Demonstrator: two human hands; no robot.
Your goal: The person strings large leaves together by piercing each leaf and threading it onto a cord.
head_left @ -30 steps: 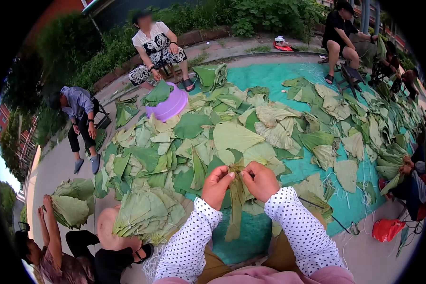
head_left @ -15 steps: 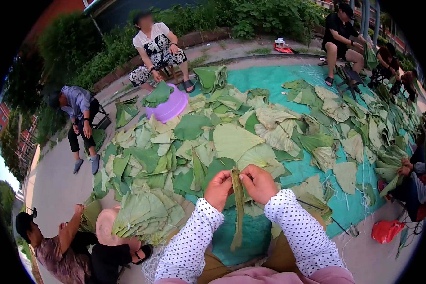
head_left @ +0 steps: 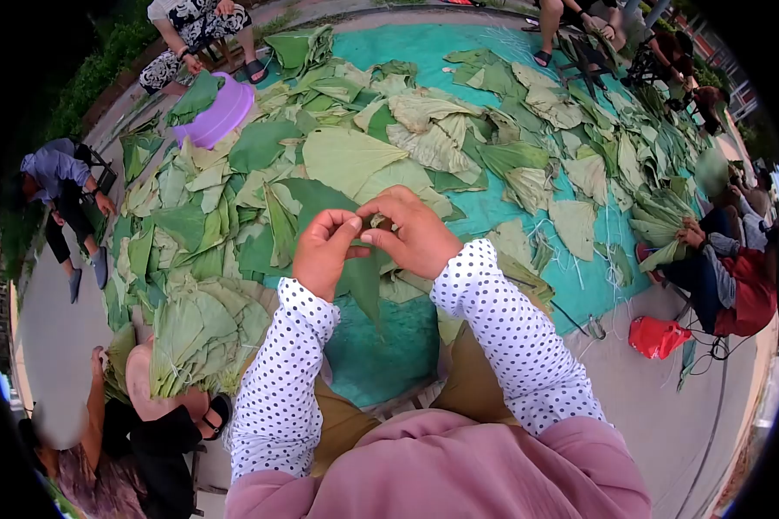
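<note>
In front of my chest both hands meet over a dark green lotus leaf (head_left: 361, 285), whose pointed lower end hangs below them. My left hand (head_left: 325, 253) is closed, thumb and forefinger pinched at the leaf's upper part. Close against it, my right hand (head_left: 414, 233) has its fingers curled in, with thumb and fingertips at the same spot. A small brownish bit shows between the fingertips. Just beyond the hands spread more lotus leaves, among them a broad pale one (head_left: 346, 160).
Loose leaves cover a teal sheet (head_left: 493, 208). A stacked leaf bundle (head_left: 203, 333) lies at left, a purple basin (head_left: 216, 112) farther back. A red bag (head_left: 658, 337) and dark cord lie at right. Several people sit around, one person (head_left: 69, 199) on the left.
The leaf, a narrow folded strip before, now shows a broad dark green face. My hands have drawn closer together, and the view has tilted down and turned right.
</note>
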